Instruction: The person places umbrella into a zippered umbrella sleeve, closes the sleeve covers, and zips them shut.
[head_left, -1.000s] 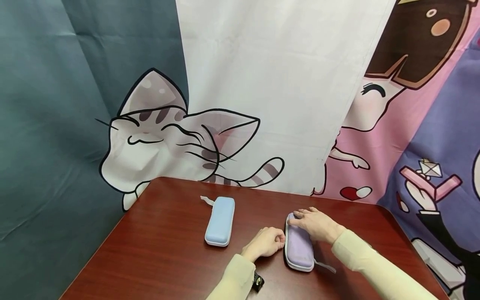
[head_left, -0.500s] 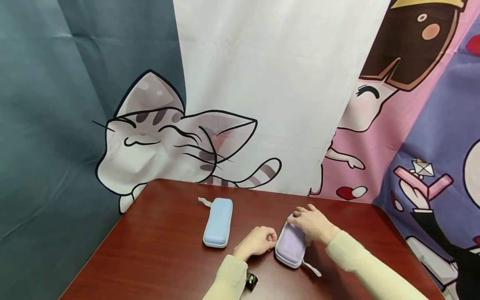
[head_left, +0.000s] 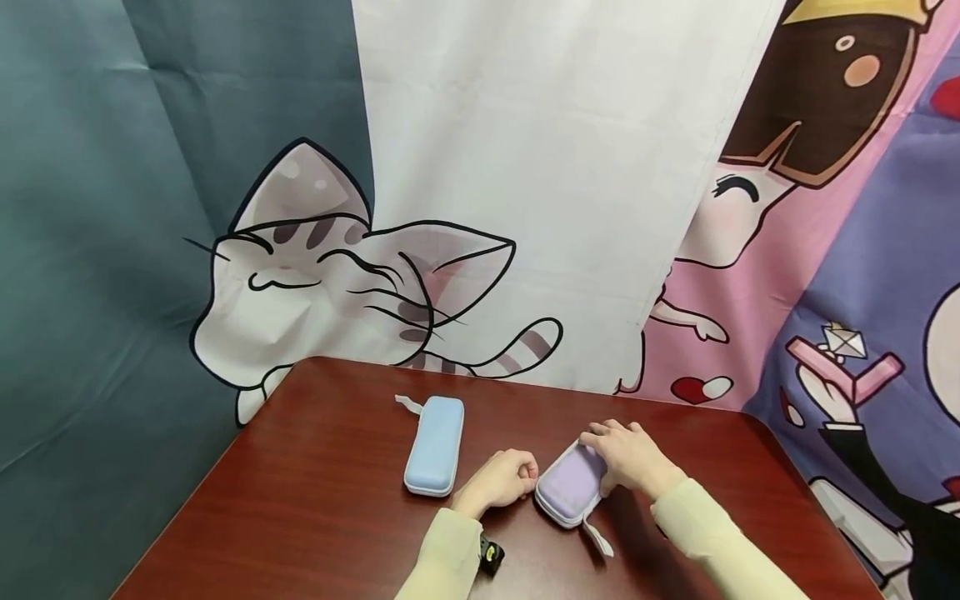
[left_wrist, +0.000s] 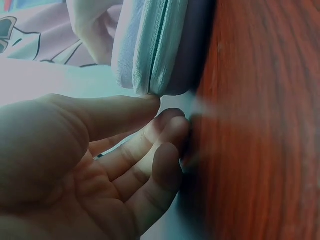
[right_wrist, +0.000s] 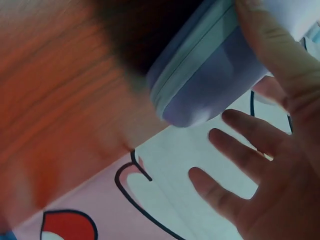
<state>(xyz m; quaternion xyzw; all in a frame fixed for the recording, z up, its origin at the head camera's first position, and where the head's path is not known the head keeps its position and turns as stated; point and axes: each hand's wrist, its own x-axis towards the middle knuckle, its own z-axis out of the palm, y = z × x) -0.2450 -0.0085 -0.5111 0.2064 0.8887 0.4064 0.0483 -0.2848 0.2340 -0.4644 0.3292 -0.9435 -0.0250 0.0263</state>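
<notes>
A purple hard zip case (head_left: 572, 483) with a white zipper band and a pale wrist strap lies at a slant on the table. My right hand (head_left: 628, 454) grips its far end, with the thumb along the side; in the right wrist view the other fingers (right_wrist: 240, 150) spread beyond it. My left hand (head_left: 504, 477) is at the case's left edge, fingers curled. Its thumb tip (left_wrist: 150, 104) meets the zipper seam (left_wrist: 159, 50) in the left wrist view and seems to pinch there; any zipper pull is hidden. The zipper looks closed.
A light blue zip case (head_left: 435, 447) with a pale strap lies left of my hands on the reddish-brown table (head_left: 300, 517). Printed cartoon curtains (head_left: 570, 192) hang right behind the table's far edge. A small black device (head_left: 491, 554) sits at my left wrist.
The purple case has turned, its near end swinging left and its strap with it. My left hand has moved left along with it. My right hand keeps its hold; the blue case stays put.
</notes>
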